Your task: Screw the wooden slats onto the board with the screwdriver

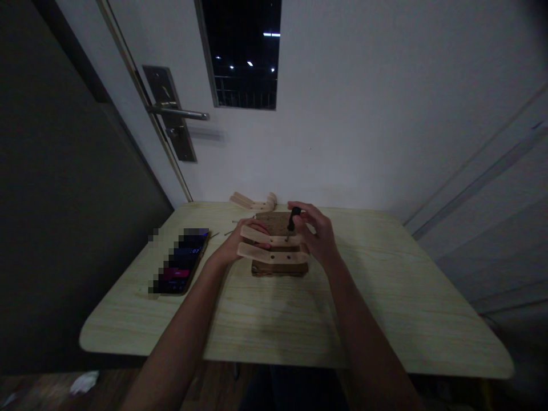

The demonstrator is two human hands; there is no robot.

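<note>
My right hand is closed around the black handle of a screwdriver. The tool leans, and its shaft points down at the farther strip of a light wooden piece with two bent strips and dark round holes. My left hand grips the left part of this piece, its fingers partly hidden behind the strips. Beneath the wood lies a brown block that looks like folded cardboard. Whether the screwdriver tip sits in a screw or a hole is too small to tell.
Another bent wooden piece lies at the table's back edge by the door. A phone, partly blurred, is on the left of the pale table. Thin metal pieces lie between phone and left hand. A door handle juts out above.
</note>
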